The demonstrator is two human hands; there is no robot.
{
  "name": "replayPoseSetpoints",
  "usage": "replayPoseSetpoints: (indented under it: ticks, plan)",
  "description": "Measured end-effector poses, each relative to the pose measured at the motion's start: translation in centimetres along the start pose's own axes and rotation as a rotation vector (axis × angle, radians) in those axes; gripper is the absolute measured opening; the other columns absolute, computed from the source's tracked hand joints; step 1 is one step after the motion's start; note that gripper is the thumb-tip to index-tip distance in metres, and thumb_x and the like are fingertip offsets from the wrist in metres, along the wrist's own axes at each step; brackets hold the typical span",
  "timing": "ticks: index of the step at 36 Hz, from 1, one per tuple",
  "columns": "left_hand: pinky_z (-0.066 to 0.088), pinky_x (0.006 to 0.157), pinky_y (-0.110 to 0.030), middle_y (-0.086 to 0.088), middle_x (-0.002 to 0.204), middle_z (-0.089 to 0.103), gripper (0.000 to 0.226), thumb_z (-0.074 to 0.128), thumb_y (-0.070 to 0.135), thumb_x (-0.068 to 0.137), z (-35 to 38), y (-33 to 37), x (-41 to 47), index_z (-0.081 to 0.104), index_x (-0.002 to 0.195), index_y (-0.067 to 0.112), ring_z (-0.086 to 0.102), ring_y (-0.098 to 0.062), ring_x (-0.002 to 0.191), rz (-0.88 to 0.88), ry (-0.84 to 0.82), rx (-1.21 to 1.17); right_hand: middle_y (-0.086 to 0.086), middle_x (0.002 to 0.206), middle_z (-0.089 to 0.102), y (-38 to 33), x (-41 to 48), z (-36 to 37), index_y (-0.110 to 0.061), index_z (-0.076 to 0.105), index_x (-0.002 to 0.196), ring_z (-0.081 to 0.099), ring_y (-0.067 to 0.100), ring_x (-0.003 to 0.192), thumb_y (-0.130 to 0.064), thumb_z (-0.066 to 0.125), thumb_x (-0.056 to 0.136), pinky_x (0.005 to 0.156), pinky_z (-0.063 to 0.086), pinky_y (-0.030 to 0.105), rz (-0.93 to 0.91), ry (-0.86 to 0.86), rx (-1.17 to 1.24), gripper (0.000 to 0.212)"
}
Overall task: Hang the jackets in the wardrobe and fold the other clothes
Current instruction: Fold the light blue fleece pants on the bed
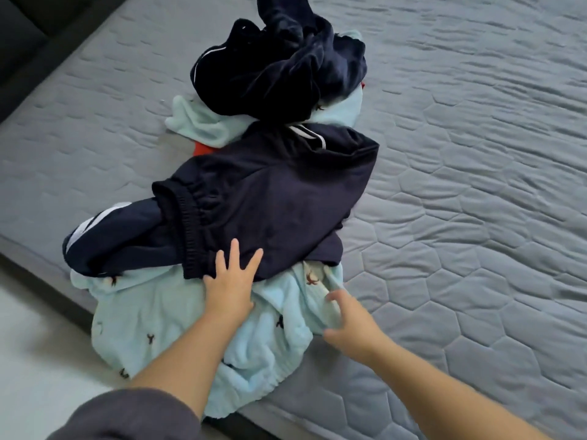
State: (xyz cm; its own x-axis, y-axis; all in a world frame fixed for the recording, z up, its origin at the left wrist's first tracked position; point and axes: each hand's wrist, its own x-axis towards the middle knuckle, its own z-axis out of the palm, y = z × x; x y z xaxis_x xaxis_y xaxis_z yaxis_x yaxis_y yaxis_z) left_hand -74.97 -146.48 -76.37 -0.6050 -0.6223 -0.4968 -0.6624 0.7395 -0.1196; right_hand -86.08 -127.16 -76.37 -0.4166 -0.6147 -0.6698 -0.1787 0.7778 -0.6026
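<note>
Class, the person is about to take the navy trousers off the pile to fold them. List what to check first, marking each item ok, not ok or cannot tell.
1. Left hand on the navy trousers: ok, fingers spread flat by the waistband.
2. Left hand gripping them: not ok, it only rests.
3. Right hand holding the blue fleece: cannot tell, blurred.
4. Trousers lying on top of the fleece: ok.
5. Bare mattress to fold on: ok, beside the pile.

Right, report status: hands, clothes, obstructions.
Left hand flat on navy trousers. Right hand at light-blue fleece, grip blurred. Trousers lie over fleece; all unfolded on mattress.
</note>
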Motion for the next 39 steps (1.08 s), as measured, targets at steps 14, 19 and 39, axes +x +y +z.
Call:
replayPoseSetpoints:
  ticks: [14, 19, 39]
  plan:
    - [0.018, 0.118, -0.040, -0.005, 0.160, 0.009, 0.064, 0.059, 0.020, 0.084, 0.0, 0.3, 2.0, 0.036, 0.144, 0.018, -0.001, -0.022, 0.148, 0.225, 0.180, -0.351, 0.003, 0.101, 0.060, -1.8, 0.8, 7.1, -0.023, 0.058, 0.067, 0.059, 0.027, 0.075, -0.014, 0.083, 0.038, 0.053, 0.037, 0.034, -0.207, 0.335, -0.461, 0.039]
    - [0.022, 0.114, -0.031, 0.010, 0.158, 0.013, 0.068, 0.047, 0.054, 0.082, 2.6, -0.7, -3.1, 0.036, 0.144, 0.027, 0.009, -0.007, 0.145, 0.220, 0.179, -0.611, -0.003, 0.123, 0.044, -3.0, 0.0, 4.9, -0.017, 0.057, 0.081, 0.043, 0.022, 0.114, -0.022, 0.040, 0.063, 0.085, 0.033, 0.034, -0.222, 0.299, -0.118, 0.025]
    - [0.043, 0.085, -0.041, -0.009, 0.118, 0.051, 0.022, 0.050, 0.017, 0.089, -12.1, 2.3, -14.0, 0.051, 0.112, 0.016, 0.049, -0.030, 0.111, -0.528, 0.248, -0.223, -0.001, 0.086, 0.060, -10.8, -13.7, -14.8, -0.019, 0.057, 0.086, 0.054, 0.012, 0.079, -0.006, 0.034, 0.093, 0.071, 0.046, 0.028, -0.020, 0.402, 0.854, 0.027]
